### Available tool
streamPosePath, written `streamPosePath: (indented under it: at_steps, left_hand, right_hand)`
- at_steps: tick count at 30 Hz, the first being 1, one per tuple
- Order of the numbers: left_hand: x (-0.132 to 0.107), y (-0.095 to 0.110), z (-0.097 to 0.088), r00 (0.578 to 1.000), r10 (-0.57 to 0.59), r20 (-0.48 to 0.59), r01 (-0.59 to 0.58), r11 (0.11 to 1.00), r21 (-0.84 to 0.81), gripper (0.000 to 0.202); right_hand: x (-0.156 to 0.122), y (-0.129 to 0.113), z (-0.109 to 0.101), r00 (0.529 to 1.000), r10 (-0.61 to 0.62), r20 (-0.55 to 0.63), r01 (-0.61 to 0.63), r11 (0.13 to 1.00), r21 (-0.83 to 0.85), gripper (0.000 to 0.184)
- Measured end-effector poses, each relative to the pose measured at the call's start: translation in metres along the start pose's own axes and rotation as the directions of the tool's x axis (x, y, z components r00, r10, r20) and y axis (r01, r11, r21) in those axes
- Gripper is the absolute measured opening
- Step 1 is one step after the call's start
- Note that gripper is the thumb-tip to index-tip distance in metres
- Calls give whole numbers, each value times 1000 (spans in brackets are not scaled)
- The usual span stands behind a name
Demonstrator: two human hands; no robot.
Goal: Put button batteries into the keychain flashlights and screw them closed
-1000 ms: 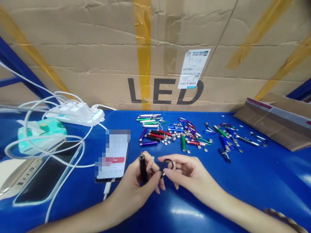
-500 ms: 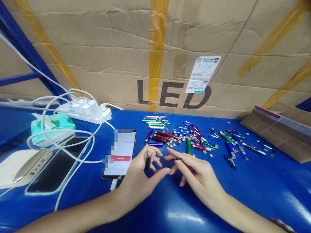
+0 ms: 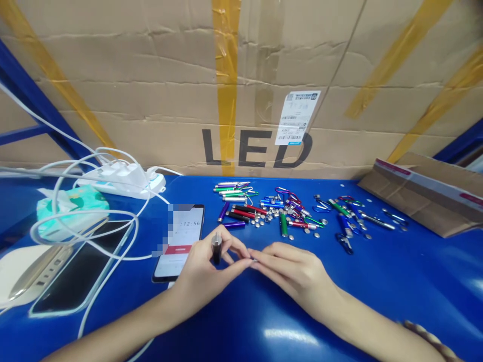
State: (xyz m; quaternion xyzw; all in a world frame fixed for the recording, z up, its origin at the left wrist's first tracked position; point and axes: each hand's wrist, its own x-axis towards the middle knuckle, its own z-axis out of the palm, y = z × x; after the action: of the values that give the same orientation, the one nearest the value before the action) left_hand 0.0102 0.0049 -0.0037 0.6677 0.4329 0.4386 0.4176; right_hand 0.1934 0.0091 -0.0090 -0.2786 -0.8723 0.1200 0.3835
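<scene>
My left hand (image 3: 206, 266) is closed, with a small black flashlight tube (image 3: 216, 249) held upright between thumb and index finger, its silver end up. My right hand (image 3: 298, 266) reaches in from the right, its fingers pinched together. Both hands' fingertips meet over the table around a tiny greyish piece (image 3: 254, 260), mostly covered by the fingers. Just beyond lie coloured tubes, among them a green tube (image 3: 284, 225), a purple tube (image 3: 232, 225) and a red tube (image 3: 300, 224). Loose button cells (image 3: 260, 219) are scattered between them.
A phone (image 3: 166, 278) showing a timer lies left of my hands, with a second, dark phone (image 3: 85, 271) farther left. White cables loop over a tissue pack (image 3: 90, 206) and a power strip (image 3: 124, 181). A large cardboard box (image 3: 169, 100) stands behind; an open carton (image 3: 426, 201) sits right.
My fingertips, apart before, have come together around the tiny piece. The dark ring-like thing at my right fingers no longer shows. The view has shifted slightly right.
</scene>
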Motion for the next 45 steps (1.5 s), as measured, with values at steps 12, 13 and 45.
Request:
streamPosePath:
  at_steps: [12,13,45]
  left_hand:
    - [-1,4,-1,997,-60,56,57,997,44,32]
    - [-1,4,-1,995,-98,36,99,995,-15,35]
    - [-19,-17,-14,851,484,203,-520,828,209,15]
  right_hand:
    - [1,-3,-6,954,297,-37,-256,876,409,10]
    - [1,-3,-5,934,358,-3,-320,839,440,11]
    - [6,2,-6,607,285,741,-794,226,564,37]
